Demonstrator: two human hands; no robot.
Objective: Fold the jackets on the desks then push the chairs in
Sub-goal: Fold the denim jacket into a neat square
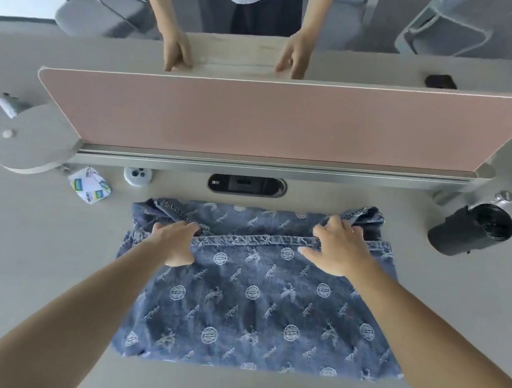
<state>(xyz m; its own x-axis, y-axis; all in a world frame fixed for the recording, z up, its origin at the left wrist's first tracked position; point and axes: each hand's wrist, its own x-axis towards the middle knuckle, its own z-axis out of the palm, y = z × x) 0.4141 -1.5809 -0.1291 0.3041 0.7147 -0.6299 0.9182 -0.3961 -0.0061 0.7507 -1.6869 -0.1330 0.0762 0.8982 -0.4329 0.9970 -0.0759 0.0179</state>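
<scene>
head view: r hand [337, 249] flat on denim jacket [252, 304], l hand [176, 244] at its hem, grip unclear, fingertips hidden.

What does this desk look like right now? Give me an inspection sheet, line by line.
Surface: pale desk, with a pink divider along its far edge.
Job's things: denim jacket lies flat, its near part folded up over the middle.
Clutter: black tumbler at right, small printed packet and round white disc at left.
Hands: left hand grips the folded hem; right hand rests on the hem, and a pinch cannot be told.
Cables: nothing seen; a socket panel is set in the desk.
Surroundings: another person stands at the far desk, with grey chairs behind.
</scene>
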